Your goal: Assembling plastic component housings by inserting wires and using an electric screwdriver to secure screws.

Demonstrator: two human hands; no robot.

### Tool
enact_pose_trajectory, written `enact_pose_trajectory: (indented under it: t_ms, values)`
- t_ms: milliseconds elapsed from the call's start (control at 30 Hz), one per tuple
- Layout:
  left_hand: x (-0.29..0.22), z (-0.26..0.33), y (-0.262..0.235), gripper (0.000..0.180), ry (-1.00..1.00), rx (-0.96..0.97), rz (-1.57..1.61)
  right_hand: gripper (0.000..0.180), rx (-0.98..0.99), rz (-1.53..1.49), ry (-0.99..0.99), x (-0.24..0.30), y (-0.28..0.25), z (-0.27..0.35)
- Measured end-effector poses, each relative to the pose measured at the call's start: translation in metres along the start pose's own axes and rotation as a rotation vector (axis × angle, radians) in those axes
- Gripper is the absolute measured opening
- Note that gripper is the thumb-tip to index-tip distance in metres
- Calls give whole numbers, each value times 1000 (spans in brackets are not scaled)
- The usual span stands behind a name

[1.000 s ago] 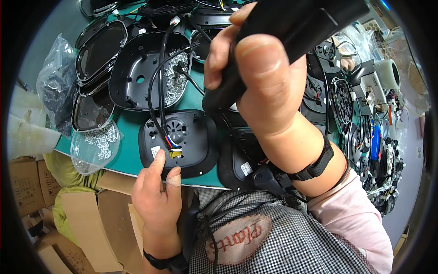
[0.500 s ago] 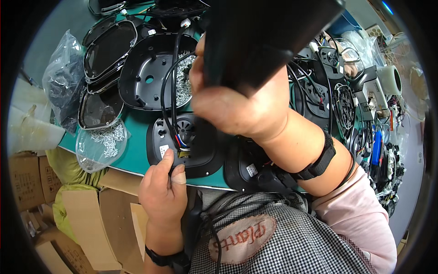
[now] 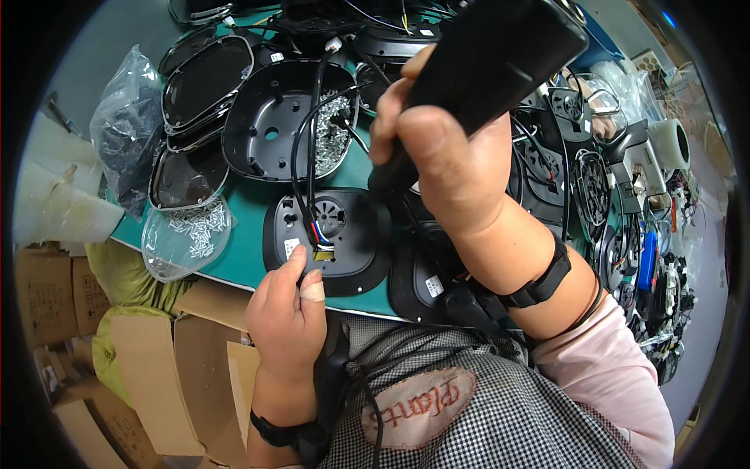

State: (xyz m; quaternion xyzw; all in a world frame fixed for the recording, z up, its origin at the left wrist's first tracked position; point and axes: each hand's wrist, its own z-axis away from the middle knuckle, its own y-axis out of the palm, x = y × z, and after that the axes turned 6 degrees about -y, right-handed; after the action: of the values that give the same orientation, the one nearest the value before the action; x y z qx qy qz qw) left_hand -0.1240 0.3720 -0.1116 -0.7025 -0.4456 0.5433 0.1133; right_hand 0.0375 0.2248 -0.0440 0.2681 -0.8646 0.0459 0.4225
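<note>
My right hand [image 3: 457,168] is wrapped round a black hand-held power tool [image 3: 496,66], raised above the table. The tool's thick body slants up to the right, and its lower end shows below my thumb. Beneath and to its left lies a black plastic cover [image 3: 355,262] with a round vent, a small opening and a white label. Black cables with red, blue and white wires run from it. My left hand [image 3: 285,320] holds the cover's near left edge, index fingertip by the label and bandaged thumb beside it. Its other fingers are curled, partly hidden.
A black housing [image 3: 269,129] holding many silver screws stands behind the cover. Left of it are stacked dark panels [image 3: 207,78] and a clear bag of screws [image 3: 187,238]. Another black cover [image 3: 426,289] lies on the right. Cardboard boxes [image 3: 148,383] stand below the table's left edge.
My right hand has turned, and the tool has moved farther from the camera, uncovering more of the table. The view has shifted slightly; my left hand stays at the cover's edge.
</note>
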Motion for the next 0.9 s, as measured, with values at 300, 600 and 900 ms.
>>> enact_pose_trajectory:
  t_ms: [300, 600, 900]
  values:
    - [-23, 1, -19, 42, -761, 165, 1282, 58, -96, -396, -82, 60, -8, -3]
    - [-55, -2, -24, 93, -872, 246, 1911, 74, 5, -471, -28, 78, 24, 21]
    - [-66, 10, -21, 90, -794, 311, 1748, 67, -150, -528, 138, 72, 35, 31]
